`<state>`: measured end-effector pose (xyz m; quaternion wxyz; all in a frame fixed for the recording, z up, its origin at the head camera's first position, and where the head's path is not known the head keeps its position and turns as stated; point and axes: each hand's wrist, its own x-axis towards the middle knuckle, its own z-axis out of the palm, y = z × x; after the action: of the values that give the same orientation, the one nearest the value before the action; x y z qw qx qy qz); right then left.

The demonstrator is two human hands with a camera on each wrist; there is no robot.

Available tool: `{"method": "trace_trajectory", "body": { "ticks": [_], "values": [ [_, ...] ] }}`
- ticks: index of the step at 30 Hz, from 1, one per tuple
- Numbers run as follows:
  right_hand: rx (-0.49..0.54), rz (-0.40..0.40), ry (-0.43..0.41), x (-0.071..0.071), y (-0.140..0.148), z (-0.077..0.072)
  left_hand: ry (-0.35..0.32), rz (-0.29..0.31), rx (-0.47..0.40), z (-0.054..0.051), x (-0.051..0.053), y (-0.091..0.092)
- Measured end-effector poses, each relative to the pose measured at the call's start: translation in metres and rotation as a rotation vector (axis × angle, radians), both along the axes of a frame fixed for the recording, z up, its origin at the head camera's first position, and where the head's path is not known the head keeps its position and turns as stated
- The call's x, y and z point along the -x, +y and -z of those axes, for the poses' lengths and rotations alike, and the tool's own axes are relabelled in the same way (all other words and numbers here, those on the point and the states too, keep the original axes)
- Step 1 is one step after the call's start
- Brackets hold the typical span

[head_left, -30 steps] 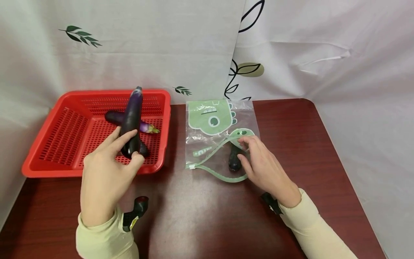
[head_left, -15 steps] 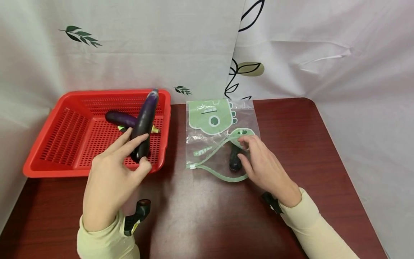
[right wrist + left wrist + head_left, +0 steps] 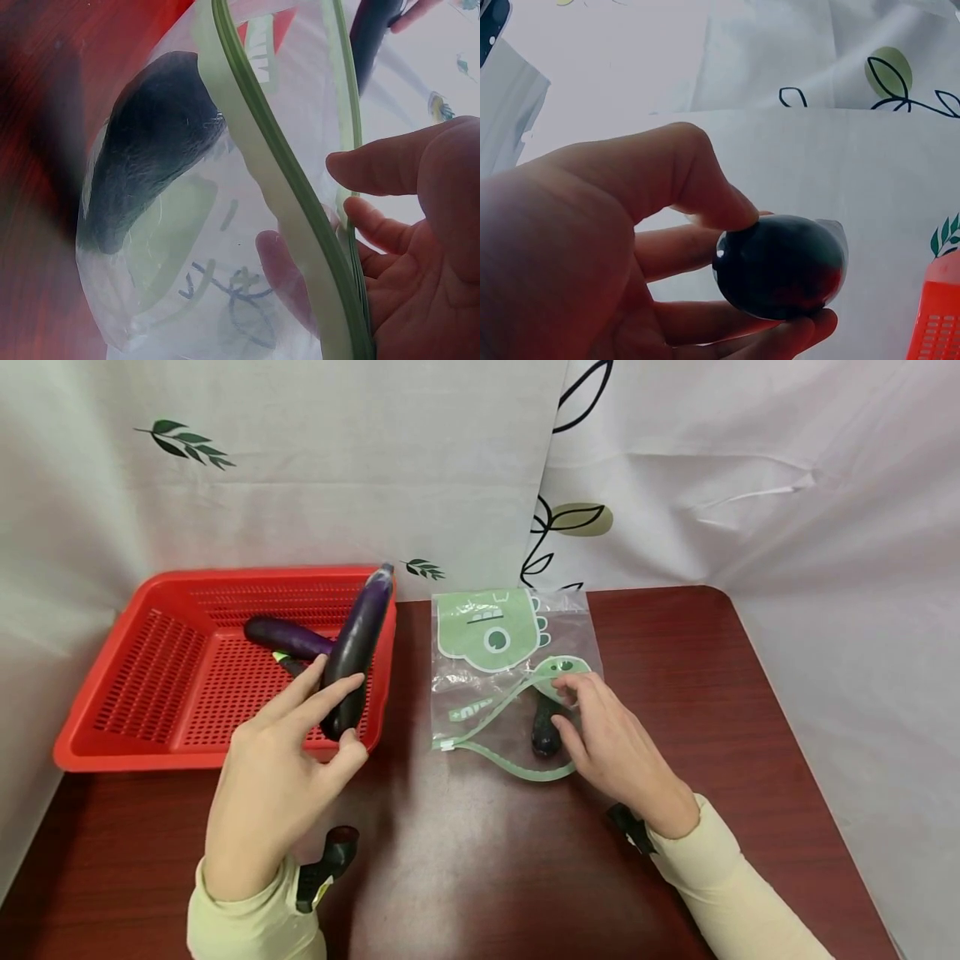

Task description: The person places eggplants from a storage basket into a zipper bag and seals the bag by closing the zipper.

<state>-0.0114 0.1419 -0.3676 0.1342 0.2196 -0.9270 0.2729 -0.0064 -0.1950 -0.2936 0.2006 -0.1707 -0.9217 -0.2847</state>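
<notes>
My left hand [image 3: 288, 777] holds a long dark purple eggplant [image 3: 356, 656] between thumb and fingers, tilted with its stem end up and to the right. It hangs over the right side of the red basket [image 3: 112, 727]. The left wrist view shows the round end of the eggplant [image 3: 780, 266] in the grip. My right hand [image 3: 615, 739] holds the green-edged mouth of a clear zip bag [image 3: 450, 685], which gapes. A finger shows through the film in the right wrist view. Inside the bag lies a dark, tapered vegetable [image 3: 154, 127], its kind unclear.
In the basket lie another eggplant [image 3: 288, 635] and a dark vegetable with a light green tip [image 3: 281, 657], partly hidden. The basket stands at the left of the brown table [image 3: 450, 877]. Patterned white cloth [image 3: 337, 468] hangs behind.
My left hand has moved right with the eggplant, from over the basket's middle toward its right rim, and the eggplant leans further right. The right hand and bag have stayed nearly still.
</notes>
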Motion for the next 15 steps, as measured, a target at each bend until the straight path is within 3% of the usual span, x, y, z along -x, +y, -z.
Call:
{"method": "trace_trajectory", "body": {
  "ticks": [15],
  "values": [
    [0.006, -0.003, 0.028, 0.0000, 0.0003, 0.0003, 0.076, 0.106, 0.043, -0.0017, -0.0070, 0.0083]
  ]
}}
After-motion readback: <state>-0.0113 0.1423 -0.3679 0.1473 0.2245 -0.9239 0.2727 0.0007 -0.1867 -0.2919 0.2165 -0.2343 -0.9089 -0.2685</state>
